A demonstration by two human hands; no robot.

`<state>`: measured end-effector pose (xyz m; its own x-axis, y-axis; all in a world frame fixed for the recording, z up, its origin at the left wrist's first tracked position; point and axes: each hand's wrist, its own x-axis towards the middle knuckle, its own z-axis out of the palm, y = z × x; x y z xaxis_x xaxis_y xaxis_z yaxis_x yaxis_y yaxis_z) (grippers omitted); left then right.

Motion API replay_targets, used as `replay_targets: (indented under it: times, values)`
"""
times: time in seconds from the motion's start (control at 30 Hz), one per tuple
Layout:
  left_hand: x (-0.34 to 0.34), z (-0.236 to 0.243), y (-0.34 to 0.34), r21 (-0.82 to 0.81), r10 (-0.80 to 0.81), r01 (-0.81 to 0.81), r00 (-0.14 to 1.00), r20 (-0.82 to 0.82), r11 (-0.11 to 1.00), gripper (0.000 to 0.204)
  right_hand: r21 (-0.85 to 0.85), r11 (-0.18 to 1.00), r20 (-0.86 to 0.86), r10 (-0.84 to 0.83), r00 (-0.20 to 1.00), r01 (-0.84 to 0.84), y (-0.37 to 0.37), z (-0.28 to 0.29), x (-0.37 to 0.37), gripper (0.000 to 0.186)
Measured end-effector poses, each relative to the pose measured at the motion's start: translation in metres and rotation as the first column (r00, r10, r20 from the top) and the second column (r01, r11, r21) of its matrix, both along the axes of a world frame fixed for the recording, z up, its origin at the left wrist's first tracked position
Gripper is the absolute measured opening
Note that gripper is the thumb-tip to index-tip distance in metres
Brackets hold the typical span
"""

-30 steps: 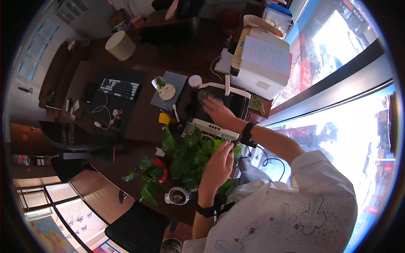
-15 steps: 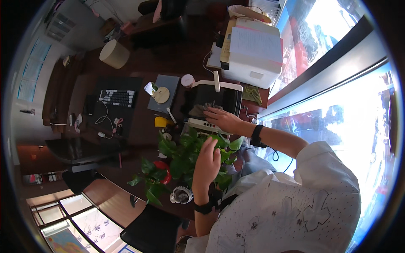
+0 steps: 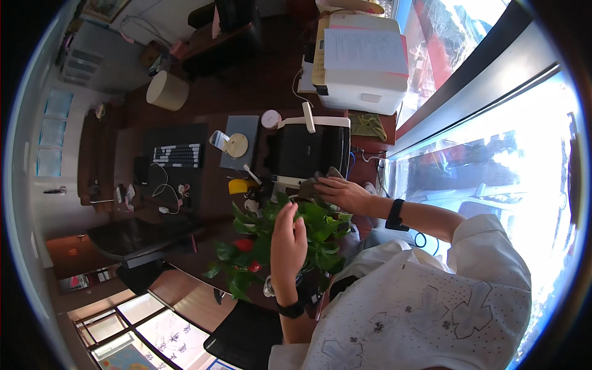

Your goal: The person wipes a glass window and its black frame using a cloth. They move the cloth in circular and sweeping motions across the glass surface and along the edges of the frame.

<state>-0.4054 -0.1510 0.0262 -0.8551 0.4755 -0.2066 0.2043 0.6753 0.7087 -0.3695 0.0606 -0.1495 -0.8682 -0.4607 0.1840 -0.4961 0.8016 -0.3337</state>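
My right hand (image 3: 346, 195) presses a grey-brown cloth (image 3: 313, 185) onto the near edge of a black-topped, white-edged desktop machine (image 3: 306, 150), which looks like a printer. The cloth bunches under its fingers. My left hand (image 3: 287, 242) is raised over a leafy green plant (image 3: 322, 229), fingers stretched out and nothing held. It touches or nearly touches the leaves; which of the two I cannot tell. A white stick-like piece (image 3: 308, 117) lies across the machine's far edge. Red parts (image 3: 244, 245) show among the leaves, and the plant's base is hidden.
Left of the machine are a grey flat box (image 3: 240, 159) with a small round mirror stand (image 3: 236, 145), a yellow object (image 3: 242, 186) and a keyboard (image 3: 177, 155). A white printer (image 3: 365, 80) with papers stands beyond, near a folded green cloth (image 3: 368, 125). Windows line the right.
My right hand has drawn the cloth from the middle of the machine's black top toward its near edge. My left hand has shifted slightly left over the plant, and the view has turned a little.
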Motion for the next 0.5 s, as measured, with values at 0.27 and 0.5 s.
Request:
replay_targets:
  times: [0.27,0.5]
  values:
    - [0.054,-0.002,-0.031,-0.014,0.046,-0.046,0.999,0.02,0.999,0.033,-0.112,0.994,-0.163,-0.001,0.987,-0.017,-0.047,-0.022,-0.067,0.038]
    - [0.065,-0.012,-0.028,0.062,0.148,-0.147,0.989,-0.021,0.987,0.031,-0.37,0.928,0.097,0.077,0.992,-0.036,-0.039,-0.017,-0.084,0.035]
